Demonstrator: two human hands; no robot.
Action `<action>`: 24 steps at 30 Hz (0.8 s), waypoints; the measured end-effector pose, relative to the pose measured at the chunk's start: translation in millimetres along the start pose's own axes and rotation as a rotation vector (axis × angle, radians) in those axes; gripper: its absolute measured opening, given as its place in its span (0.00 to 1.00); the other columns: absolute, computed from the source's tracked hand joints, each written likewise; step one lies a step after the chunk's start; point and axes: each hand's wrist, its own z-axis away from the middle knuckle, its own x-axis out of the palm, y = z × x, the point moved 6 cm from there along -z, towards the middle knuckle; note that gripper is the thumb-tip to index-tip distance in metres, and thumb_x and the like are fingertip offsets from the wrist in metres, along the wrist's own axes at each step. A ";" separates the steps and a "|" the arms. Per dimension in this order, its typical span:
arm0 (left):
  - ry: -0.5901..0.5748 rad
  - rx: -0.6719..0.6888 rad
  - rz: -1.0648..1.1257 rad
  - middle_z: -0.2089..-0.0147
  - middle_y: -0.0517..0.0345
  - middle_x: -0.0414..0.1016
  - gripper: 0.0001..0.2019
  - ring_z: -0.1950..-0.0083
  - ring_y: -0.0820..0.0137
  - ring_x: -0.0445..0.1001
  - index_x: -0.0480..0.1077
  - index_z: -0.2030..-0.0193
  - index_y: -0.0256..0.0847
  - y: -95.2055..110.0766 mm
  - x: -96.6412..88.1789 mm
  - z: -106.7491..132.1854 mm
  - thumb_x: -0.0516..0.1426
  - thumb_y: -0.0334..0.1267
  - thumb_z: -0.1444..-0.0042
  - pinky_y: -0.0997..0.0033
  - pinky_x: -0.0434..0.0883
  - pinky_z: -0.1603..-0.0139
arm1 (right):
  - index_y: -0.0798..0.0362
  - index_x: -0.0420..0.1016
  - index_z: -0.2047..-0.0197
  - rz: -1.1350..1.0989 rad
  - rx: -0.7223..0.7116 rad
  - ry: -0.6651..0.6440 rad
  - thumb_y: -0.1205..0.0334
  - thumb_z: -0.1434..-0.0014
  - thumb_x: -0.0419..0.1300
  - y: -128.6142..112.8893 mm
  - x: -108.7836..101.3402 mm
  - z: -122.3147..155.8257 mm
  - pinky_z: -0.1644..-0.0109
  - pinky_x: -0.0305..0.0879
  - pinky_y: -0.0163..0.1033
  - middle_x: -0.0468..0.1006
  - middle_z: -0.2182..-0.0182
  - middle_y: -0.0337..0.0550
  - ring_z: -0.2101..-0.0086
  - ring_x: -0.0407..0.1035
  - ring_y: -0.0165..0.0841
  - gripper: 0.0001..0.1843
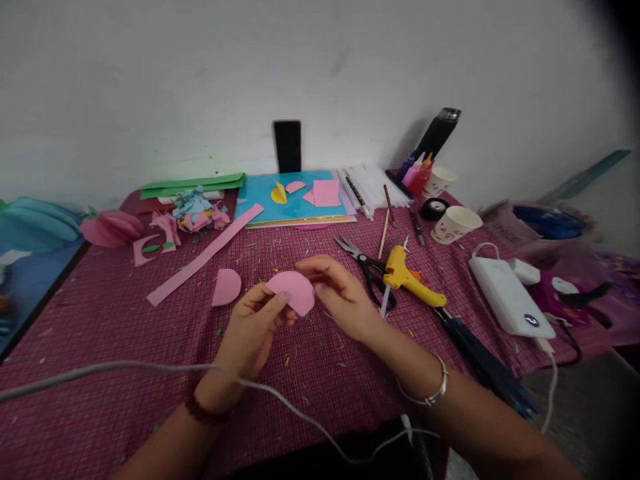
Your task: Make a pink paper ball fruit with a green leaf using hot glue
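A folded pink paper half-circle (pixel 295 290) is held above the table's middle. My left hand (pixel 257 327) pinches its left side, thumb on top and fingers underneath. At its right edge, my right hand (pixel 345 300) has thumb and curled fingers closed on the rim. Another pink half-circle (pixel 227 288) lies flat on the cloth to the left of my hands. Black-handled scissors (pixel 367 263) rest open just beyond my right hand. Beside them is a yellow glue gun (pixel 410 280) with a glue stick in front of it.
A long pink paper strip (pixel 205 255) and paper scraps (pixel 195 210) lie left. Colored sheets (pixel 270 197) with cut pieces are at the back, below an upright phone (pixel 289 147). Paper cups (pixel 456 225) and a white power bank (pixel 513 297) stand right. A cable (pixel 150 367) crosses in front.
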 end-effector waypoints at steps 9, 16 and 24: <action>0.063 0.614 -0.792 0.75 0.65 0.68 0.05 0.73 0.76 0.66 0.71 0.72 0.40 34.0 7.0 19.4 0.58 0.30 0.46 0.76 0.64 0.69 | 0.52 0.65 0.75 0.236 0.226 -0.042 0.66 0.45 0.58 12.2 11.2 3.7 0.68 0.57 0.35 0.67 0.77 0.34 0.73 0.61 0.28 0.08; -0.065 0.313 -0.583 0.76 0.65 0.71 0.02 0.77 0.77 0.66 0.72 0.66 0.41 30.5 4.1 4.7 0.59 0.35 0.47 0.77 0.63 0.77 | 0.52 0.64 0.74 0.135 0.288 -0.130 0.65 0.47 0.58 16.3 15.6 5.8 0.69 0.55 0.35 0.65 0.76 0.34 0.73 0.60 0.28 0.07; -0.021 0.240 -0.345 0.76 0.64 0.74 0.05 0.74 0.76 0.71 0.72 0.66 0.41 16.9 -6.7 3.6 0.60 0.39 0.42 0.76 0.69 0.70 | 0.53 0.65 0.73 -0.050 0.376 -0.175 0.57 0.41 0.57 25.8 18.0 6.1 0.71 0.54 0.35 0.64 0.76 0.35 0.75 0.57 0.27 0.11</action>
